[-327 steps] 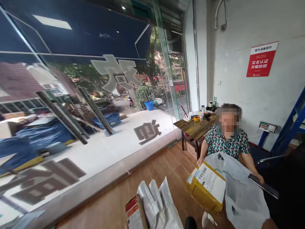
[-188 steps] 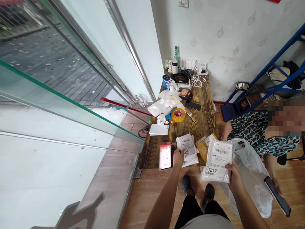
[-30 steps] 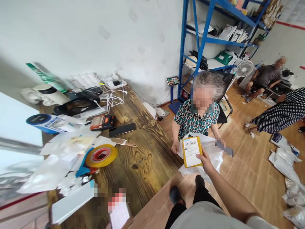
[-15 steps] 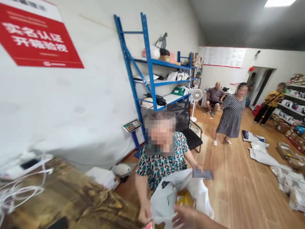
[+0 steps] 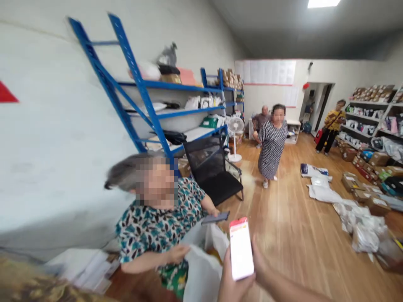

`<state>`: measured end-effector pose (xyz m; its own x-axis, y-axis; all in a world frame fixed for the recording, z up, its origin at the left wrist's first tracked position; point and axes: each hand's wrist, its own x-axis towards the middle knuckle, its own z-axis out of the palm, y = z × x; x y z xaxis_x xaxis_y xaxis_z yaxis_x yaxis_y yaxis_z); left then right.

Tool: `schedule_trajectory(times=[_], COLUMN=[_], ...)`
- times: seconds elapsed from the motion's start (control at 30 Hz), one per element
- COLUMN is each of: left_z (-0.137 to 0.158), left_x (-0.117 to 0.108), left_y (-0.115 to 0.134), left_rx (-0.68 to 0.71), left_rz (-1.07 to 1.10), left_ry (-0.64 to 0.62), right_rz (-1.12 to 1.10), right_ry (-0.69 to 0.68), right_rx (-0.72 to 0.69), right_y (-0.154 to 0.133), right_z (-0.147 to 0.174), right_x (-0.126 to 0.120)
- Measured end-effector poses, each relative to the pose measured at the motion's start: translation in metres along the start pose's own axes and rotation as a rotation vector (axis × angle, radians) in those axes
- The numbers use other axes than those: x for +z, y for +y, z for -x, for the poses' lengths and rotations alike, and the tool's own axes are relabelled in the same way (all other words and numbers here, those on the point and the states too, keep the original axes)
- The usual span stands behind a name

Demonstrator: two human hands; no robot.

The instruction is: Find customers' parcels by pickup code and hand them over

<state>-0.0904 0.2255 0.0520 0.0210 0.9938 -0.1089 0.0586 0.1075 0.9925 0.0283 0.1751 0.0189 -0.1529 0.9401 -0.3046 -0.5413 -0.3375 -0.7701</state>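
Note:
A smartphone [image 5: 241, 249] with a bright, mostly white screen and a red top strip is held upright in front of me. My left hand [image 5: 232, 279] grips it from below and along its left edge. Against its right edge lies my right hand [image 5: 258, 260], most of its fingers hidden behind the phone. Just beyond, a white plastic bag [image 5: 201, 268] hangs open, with something yellow partly visible inside. A person in a patterned shirt [image 5: 157, 222] holds the bag's edge with one hand and a dark phone [image 5: 215, 217] in the other.
A black chair [image 5: 217, 180] stands behind that person, beside blue shelving [image 5: 185, 84] and a white fan [image 5: 235, 138]. Parcels [image 5: 352, 226] lie along the floor to the right. Several other people are further back. A brown-patterned cover [image 5: 37, 285] is at lower left.
My view has swung right. My right hand has moved from the bag's opening to the phone, now raised into full view. The person before me has turned their head to the right.

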Motion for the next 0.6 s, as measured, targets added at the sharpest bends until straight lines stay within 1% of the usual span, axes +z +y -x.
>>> schedule_trajectory(times=[0.07,0.1,0.17,0.23,0.3,0.37,0.43,0.53,0.6], left_z=[0.041,0.053,0.062,0.056,0.044,0.034,0.024,0.008,-0.007], left_x=[0.06,0.086,0.128,0.158,0.182,0.201,0.216,0.231,0.237], left_y=[-0.03,-0.039,-0.043,-0.035,-0.021,-0.008,0.0,0.002,-0.003], left_rx=[-0.012,0.027,-0.027,-0.052,0.001,0.047,0.025,-0.004,0.001], left_rz=[0.059,0.171,0.3,0.341,0.31,0.263,0.219,0.136,0.105], left_ry=[-0.091,-0.17,-0.318,-0.422,-0.462,-0.492,-0.551,-0.658,-0.717], right_rz=[-0.08,-0.11,-0.133,-0.117,-0.059,-0.008,-0.01,-0.066,-0.089], right_ry=[0.026,0.038,0.102,0.172,0.234,0.302,0.397,0.519,0.579], right_rx=[-0.01,0.007,-0.009,-0.061,-0.15,-0.264,-0.347,-0.356,-0.362], right_y=[-0.036,-0.054,-0.086,-0.114,-0.137,-0.157,-0.175,-0.196,-0.203], right_z=[0.005,0.008,0.016,0.026,0.036,0.04,0.039,0.028,0.016], right_x=[-0.034,-0.05,-0.082,-0.109,-0.13,-0.146,-0.159,-0.174,-0.184])
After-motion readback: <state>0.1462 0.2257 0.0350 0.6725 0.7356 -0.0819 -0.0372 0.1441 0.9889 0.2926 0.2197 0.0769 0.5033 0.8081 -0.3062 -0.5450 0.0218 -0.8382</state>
